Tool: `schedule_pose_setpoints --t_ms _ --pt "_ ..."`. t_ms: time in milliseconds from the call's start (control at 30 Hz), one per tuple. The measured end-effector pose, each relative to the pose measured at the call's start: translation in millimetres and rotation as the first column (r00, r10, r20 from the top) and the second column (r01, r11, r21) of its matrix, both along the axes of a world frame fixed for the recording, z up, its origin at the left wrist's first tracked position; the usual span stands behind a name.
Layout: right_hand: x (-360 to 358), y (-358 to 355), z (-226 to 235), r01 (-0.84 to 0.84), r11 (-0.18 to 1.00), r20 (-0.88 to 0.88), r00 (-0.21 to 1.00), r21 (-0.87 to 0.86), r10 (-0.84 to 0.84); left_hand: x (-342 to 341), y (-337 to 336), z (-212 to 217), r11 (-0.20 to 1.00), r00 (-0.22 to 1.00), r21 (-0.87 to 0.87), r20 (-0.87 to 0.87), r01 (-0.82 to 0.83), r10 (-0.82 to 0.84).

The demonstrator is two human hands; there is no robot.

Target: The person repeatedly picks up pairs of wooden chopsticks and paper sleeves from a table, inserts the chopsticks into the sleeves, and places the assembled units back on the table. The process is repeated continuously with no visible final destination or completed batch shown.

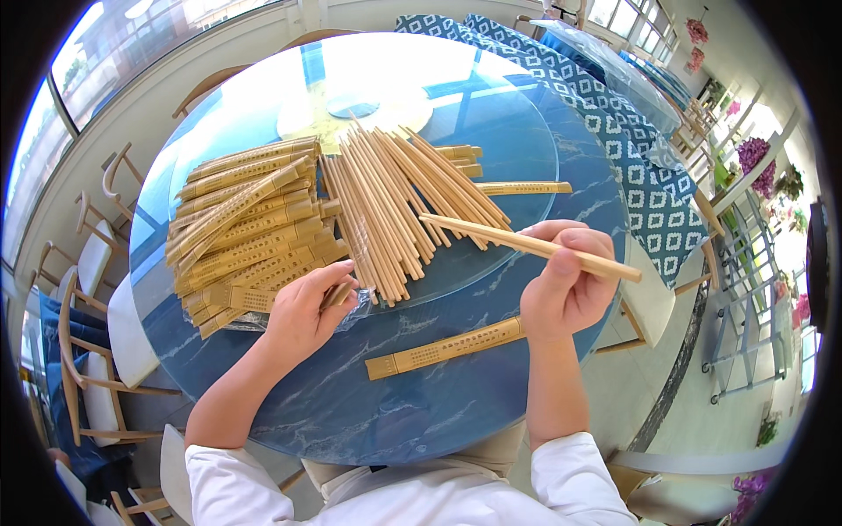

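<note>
**Chopsticks in the right hand, sleeves under the left**

The right hand (566, 285) has its fingers curled tight round a pair of bare wooden chopsticks (526, 246), held level above the blue marbled table (395, 412); the far tips reach over the loose chopstick pile (395, 202) on the glass turntable (517, 131). The wrist hides one end of a single paper sleeve (443, 348) lying on the table. The left hand (303, 311) rests at the edge of the stacked sleeves (250, 228), fingers bent over something thin; it looks like one sleeve or a stick, but the knuckles cover it. Crumpled clear wrap (355, 307) shows beside that hand.
</note>
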State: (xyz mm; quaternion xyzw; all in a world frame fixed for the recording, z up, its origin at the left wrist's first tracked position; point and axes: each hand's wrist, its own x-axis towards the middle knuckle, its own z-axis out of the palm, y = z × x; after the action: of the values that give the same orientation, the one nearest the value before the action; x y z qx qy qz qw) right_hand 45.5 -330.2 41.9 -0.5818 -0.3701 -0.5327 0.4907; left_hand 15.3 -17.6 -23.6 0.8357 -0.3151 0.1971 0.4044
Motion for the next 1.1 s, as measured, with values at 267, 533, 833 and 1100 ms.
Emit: schedule_pose_setpoints --t_ms 267,533,833,1100 --pt "20 7 9 0.001 1.0 -0.349 0.937 -0.009 -0.004 0 3 -10 1.0 0.996 0.001 -0.094 -0.004 0.004" --pt "31 28 8 0.011 0.962 -0.653 0.732 -0.274 -0.194 2 5 -13 0.999 0.993 -0.024 -0.113 0.034 -0.037" --pt "27 12 -8 0.016 0.994 -0.729 0.679 -0.105 -0.088 2 5 -10 0.992 0.984 -0.077 -0.144 0.095 -0.106" --pt "14 13 2 -0.246 0.881 -0.584 0.672 0.405 0.456 -1 -2 0 0.968 0.949 -0.214 -0.258 0.129 -0.183"
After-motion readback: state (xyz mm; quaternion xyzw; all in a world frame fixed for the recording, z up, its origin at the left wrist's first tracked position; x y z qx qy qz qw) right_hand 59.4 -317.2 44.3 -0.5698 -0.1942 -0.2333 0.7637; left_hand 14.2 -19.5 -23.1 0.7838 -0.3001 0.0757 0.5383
